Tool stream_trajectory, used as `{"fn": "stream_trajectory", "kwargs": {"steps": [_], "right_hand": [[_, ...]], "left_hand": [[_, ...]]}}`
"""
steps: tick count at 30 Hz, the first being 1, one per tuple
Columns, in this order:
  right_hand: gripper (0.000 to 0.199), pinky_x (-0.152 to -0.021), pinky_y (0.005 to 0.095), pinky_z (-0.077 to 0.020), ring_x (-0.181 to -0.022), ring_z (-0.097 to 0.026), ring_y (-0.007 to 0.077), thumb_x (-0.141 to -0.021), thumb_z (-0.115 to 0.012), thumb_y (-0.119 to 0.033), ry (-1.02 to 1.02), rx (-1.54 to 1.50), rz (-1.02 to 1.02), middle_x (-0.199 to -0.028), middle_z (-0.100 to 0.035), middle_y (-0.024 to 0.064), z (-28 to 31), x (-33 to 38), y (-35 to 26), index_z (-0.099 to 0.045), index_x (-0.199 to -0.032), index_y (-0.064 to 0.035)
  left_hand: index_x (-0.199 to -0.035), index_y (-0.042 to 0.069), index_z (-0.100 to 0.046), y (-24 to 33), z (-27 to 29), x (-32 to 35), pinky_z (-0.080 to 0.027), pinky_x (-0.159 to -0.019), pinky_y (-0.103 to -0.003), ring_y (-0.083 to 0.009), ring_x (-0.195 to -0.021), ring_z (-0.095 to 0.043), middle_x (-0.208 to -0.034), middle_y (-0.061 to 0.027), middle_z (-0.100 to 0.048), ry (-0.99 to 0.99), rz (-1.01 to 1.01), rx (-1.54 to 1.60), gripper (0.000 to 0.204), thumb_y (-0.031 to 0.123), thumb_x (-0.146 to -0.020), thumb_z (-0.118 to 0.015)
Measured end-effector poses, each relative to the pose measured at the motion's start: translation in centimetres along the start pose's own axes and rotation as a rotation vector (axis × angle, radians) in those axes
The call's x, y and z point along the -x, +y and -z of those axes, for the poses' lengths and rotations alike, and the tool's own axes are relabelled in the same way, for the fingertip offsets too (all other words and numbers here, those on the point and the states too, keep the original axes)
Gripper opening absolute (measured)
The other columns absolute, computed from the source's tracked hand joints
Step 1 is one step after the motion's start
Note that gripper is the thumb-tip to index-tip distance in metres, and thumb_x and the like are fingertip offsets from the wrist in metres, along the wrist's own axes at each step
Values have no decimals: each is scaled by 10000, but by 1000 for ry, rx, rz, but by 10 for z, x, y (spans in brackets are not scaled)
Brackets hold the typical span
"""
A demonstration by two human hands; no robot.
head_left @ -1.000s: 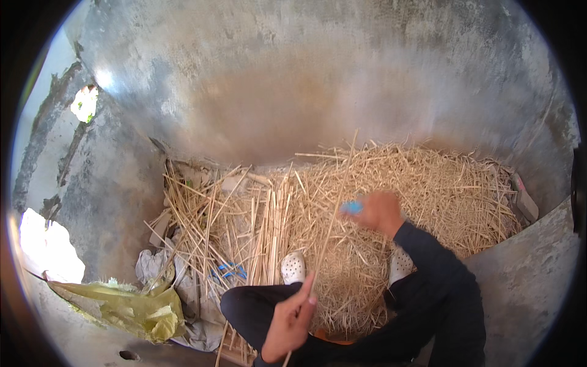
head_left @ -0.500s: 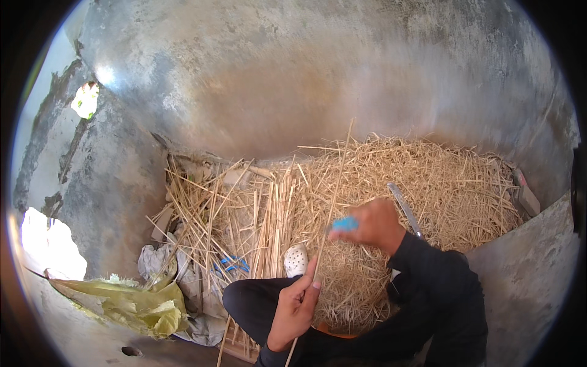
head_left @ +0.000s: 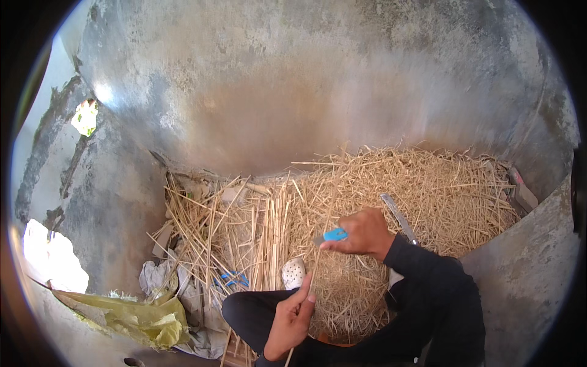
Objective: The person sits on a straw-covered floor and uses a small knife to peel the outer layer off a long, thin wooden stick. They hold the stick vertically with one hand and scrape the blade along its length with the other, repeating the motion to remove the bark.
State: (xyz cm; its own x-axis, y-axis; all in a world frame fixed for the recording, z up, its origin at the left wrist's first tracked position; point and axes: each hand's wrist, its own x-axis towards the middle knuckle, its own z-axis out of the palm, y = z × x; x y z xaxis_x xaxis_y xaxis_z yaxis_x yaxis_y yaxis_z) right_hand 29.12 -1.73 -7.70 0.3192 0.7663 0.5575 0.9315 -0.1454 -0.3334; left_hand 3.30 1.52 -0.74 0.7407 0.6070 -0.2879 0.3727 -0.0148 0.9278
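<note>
My left hand is closed around a thin bamboo strip, its thumb and forefinger pinching it above my bent knee. The strip slants up and away, its far part hard to pick out against the shavings. In my right hand is a small blue-handled knife. Its short grey blade points left and lies at the strip, beyond my left fingertips; whether it touches I cannot tell. A white, hole-dotted shoe shows just beyond my left hand.
Pale shavings are heaped ahead and to the right, with a long metal blade lying on them. Split strips lie left of centre. Blue ties, a yellowish sack and a concrete wall surround me.
My right hand has drawn slightly left and lower, and the blue-handled knife shows more sharply now. My left hand still grips the strip. The view has tilted slightly upward.
</note>
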Motion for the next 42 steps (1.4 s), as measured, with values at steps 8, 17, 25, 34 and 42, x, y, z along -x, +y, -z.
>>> {"fn": "stream_trajectory", "kwargs": {"steps": [8,17,25,34,42], "right_hand": [[797,-388,395,-325,-382,-446,188,-843,-363,-765,155,296,-748,-419,-434,51,26,-15,172,-545,-508,-66],[692,-419,375,-392,-385,-485,236,-777,-537,-732,-132,-52,-25,-430,-477,67,20,1,-6,-579,-502,-99],[788,-374,366,-364,-343,-466,209,-765,-409,-826,55,113,-163,-373,-400,49,9,-16,47,-525,-457,-110],[793,-418,376,-403,-409,-539,230,-758,-400,-834,123,272,-272,-418,-473,70,17,-21,110,-530,-487,-100],[840,-555,465,-448,-658,-629,335,-818,-366,-782,248,323,-885,-685,-634,200,19,10,239,-648,-647,-9]], "left_hand": [[-1392,20,-423,-13,3,32,-275,-511,-152,11,-582,-346,-670,95,-446,-88,-61,26,437,94,-971,-511],[-1424,35,-366,-11,13,2,-304,-446,-190,-28,-452,-302,-597,58,-345,-52,133,454,470,145,-984,-486],[-1413,20,-389,-11,3,14,-249,-511,-156,6,-578,-304,-662,99,-384,-75,45,314,453,97,-980,-501],[-1411,25,-399,-17,3,27,-251,-517,-170,3,-585,-319,-682,78,-416,-136,-16,52,445,107,-983,-488],[-1342,-30,-471,-1,-1,60,-374,-579,-203,-44,-635,-447,-728,32,-552,-247,50,-12,422,150,-964,-529]]}}
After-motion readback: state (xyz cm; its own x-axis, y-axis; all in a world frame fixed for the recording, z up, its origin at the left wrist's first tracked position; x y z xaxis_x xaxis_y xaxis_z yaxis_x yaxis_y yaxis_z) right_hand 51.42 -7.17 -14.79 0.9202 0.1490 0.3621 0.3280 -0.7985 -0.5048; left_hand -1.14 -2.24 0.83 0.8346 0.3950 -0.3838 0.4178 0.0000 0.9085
